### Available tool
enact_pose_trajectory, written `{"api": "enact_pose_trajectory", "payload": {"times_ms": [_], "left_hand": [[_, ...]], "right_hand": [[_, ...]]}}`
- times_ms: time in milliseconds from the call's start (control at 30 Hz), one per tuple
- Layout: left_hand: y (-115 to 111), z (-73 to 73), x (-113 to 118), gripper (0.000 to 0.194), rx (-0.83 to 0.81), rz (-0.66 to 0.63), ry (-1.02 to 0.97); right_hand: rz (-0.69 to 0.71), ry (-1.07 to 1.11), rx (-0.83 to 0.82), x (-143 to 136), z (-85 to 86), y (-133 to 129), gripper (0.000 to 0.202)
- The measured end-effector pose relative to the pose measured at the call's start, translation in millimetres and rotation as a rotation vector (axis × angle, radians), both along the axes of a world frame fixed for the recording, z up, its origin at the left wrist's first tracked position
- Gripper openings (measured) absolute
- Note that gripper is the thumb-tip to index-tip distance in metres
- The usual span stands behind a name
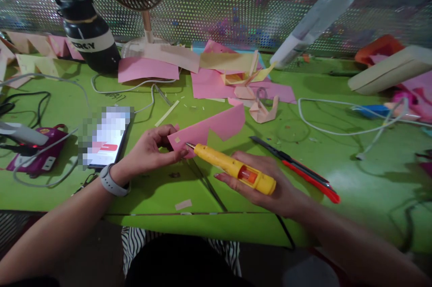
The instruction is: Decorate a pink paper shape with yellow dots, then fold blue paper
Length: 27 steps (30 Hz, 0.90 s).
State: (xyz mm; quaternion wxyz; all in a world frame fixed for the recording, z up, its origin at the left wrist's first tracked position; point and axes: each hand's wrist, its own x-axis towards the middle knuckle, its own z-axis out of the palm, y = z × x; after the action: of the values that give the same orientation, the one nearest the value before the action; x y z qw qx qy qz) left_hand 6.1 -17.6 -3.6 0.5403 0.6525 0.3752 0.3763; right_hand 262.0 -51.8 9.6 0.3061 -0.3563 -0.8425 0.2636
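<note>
Between the thumb and fingers of my left hand (157, 147) is the left end of a folded pink paper (212, 126), held above the green table. My right hand (261, 179) is wrapped round a yellow glue gun (229, 163). The gun's metal tip points left and is at the paper's lower edge, close to my left fingertips; whether it touches cannot be made out. A small pale square shows on the paper's left end. Under the hands lies a thin dark stick (209, 186). To the right of the gun rests a red and black cutter knife (297, 168).
A lit phone (108, 138) and a purple power strip (42, 150) with cables lie left. Behind stand a black bottle (91, 35), a fan (146, 21) and pink and yellow papers (205, 82). A white cable (324, 132) loops at the right, near a cream-coloured object (391, 71).
</note>
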Motion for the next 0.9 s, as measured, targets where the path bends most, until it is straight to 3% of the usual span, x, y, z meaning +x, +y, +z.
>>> {"api": "enact_pose_trajectory", "payload": {"times_ms": [200,333,433,500,600,733,800,867,900], "left_hand": [[2,1.2,-2,0.018,-0.045,0.049,-0.047],[6,-0.3,-3,0.023,-0.103,0.205,-0.18],[9,-2.2,-4,0.024,-0.074,0.319,-0.264],[11,-2.5,-4,0.024,-0.044,0.379,-0.282],[12,-1.8,-5,0.025,-0.03,0.427,-0.265],[12,-2.0,-4,0.026,-0.025,0.428,-0.249],[12,-2.9,-4,0.025,-0.024,0.423,-0.251],[12,-3.8,-4,0.025,-0.029,0.417,-0.258],[12,-4.2,-4,0.024,-0.032,0.412,-0.264]], "right_hand": [[-0.057,-0.072,0.137,9,7.2,1,0.019],[-0.269,-0.073,0.237,27,12.5,13,0.016],[-0.48,-0.312,0.271,43,3.6,36,0.026],[-0.531,-0.569,0.176,53,-5.7,52,0.027],[-0.459,-0.775,0.073,59,-12.2,62,0.03],[-0.402,-0.634,0.282,38,-0.3,37,0.029],[-0.216,-0.544,0.217,17,5.6,15,0.028],[0.023,-0.631,0.05,-2,6.1,-4,0.038],[0.072,-0.684,0.016,-10,4.5,-9,0.039]]}}
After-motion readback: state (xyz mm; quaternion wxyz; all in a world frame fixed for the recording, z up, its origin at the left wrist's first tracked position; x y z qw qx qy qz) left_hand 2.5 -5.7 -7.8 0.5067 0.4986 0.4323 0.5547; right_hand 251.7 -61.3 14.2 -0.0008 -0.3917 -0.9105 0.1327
